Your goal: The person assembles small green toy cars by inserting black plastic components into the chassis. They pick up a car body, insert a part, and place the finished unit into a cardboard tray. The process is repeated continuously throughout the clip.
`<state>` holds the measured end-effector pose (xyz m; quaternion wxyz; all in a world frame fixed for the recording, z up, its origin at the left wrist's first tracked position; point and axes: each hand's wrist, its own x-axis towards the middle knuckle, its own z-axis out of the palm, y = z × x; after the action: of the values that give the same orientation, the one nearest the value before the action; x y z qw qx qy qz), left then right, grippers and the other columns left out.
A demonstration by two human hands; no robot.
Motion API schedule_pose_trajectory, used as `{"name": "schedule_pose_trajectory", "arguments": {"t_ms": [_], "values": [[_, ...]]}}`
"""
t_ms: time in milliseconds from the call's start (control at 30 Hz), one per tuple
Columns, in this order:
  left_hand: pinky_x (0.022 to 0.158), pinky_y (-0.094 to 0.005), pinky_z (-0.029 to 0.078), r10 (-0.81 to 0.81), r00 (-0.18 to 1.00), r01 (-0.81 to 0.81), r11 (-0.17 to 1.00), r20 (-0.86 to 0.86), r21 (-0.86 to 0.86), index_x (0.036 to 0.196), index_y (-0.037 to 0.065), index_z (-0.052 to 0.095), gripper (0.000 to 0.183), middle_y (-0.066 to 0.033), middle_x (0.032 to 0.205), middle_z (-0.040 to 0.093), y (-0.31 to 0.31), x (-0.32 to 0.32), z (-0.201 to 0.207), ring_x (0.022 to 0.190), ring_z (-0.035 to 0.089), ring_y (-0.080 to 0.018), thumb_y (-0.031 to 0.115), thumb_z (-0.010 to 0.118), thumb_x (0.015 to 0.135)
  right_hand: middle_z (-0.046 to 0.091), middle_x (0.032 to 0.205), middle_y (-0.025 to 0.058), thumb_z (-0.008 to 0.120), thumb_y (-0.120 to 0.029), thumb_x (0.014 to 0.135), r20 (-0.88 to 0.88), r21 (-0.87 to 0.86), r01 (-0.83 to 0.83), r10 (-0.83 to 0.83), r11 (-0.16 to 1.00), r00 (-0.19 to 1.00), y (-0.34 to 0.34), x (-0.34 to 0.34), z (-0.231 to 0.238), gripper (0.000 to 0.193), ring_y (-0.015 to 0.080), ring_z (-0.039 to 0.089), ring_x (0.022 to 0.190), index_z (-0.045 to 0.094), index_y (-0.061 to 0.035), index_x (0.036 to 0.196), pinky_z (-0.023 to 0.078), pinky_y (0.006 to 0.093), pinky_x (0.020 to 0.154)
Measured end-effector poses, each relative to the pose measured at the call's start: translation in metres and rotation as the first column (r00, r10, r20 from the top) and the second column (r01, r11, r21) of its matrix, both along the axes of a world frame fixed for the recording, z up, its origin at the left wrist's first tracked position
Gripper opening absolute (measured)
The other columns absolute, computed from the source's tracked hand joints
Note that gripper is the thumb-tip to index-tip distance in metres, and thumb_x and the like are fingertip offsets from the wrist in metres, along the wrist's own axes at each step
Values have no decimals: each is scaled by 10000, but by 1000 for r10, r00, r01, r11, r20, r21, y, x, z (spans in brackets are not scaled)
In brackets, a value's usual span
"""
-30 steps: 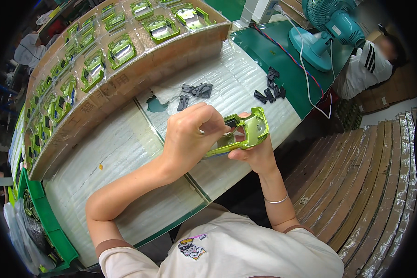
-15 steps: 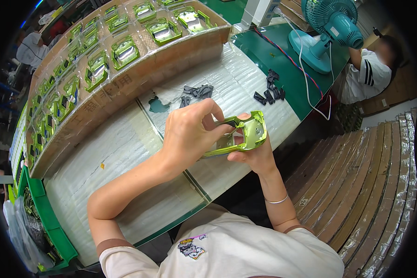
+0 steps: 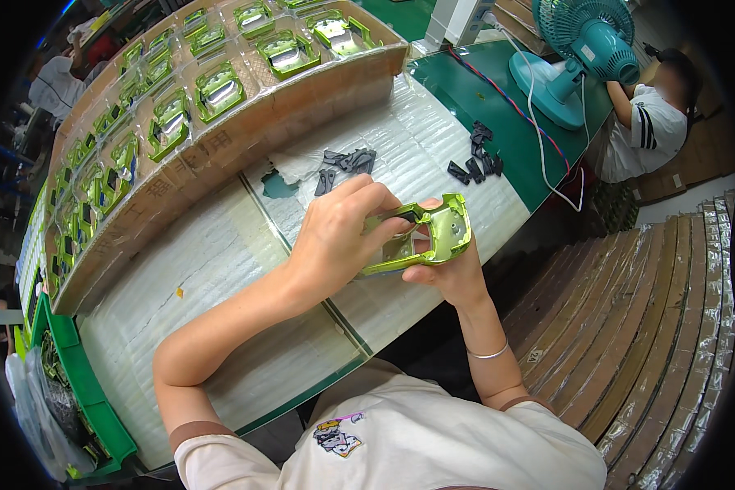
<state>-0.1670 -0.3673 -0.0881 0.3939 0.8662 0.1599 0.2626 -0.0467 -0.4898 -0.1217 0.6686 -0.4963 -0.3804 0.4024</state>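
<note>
A bright green plastic housing (image 3: 449, 231), with a shiny inner face and an open middle, is held above the worktable in front of me. My right hand (image 3: 457, 276) grips it from beneath and the right, its thumb at the near edge and fingertips showing through the opening. Across the housing's left part, my left hand (image 3: 332, 233) is closed, thumb and forefinger pressing a small black plastic piece (image 3: 411, 215) against the inside of the far edge. Its other fingers are curled, and part of the piece is hidden by them.
Loose black pieces lie in one pile (image 3: 353, 161) beyond my left hand and another (image 3: 478, 159) farther right. A big cardboard box (image 3: 245, 135) of similar green housings fills the far left. Also around: a green bin (image 3: 98, 400), a teal fan (image 3: 559, 82), cables and a seated person (image 3: 657, 126).
My left hand's raised forefinger has lowered and curled toward the thumb at the housing's far edge. The housing and my right hand stay nearly in place.
</note>
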Motion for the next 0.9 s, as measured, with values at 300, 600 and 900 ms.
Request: {"name": "schedule_pose_trajectory", "arguments": {"t_ms": [300,600,900], "values": [[541,-380,449,7,999,-11,997,47,78,790,13,545,168,-114,736,530,-3,-1,-5,621,554,-300,88,675,713,511,944,20,871,-333,524,43,-34,22,-20,999,999,-1,0,-1,762,97,491,867,395,-48,1047,451,244,750],[596,-289,485,-97,977,173,878,189,-446,953,19,536,225,-54,814,556,8,-5,-15,681,591,-187,105,654,782,449,1149,83,679,-405,757,-336,223,-71,145,972,930,1,-2,1,705,146,487,1047,345,-10,1237,454,298,821],[734,-300,494,113,956,224,317,271,-922,1006,60,478,209,-69,936,584,6,-10,-31,846,595,-208,141,587,846,526,1089,95,590,26,793,130,81,34,-44,996,991,12,-13,9,344,176,568,989,496,-11,1122,505,285,807]]}}
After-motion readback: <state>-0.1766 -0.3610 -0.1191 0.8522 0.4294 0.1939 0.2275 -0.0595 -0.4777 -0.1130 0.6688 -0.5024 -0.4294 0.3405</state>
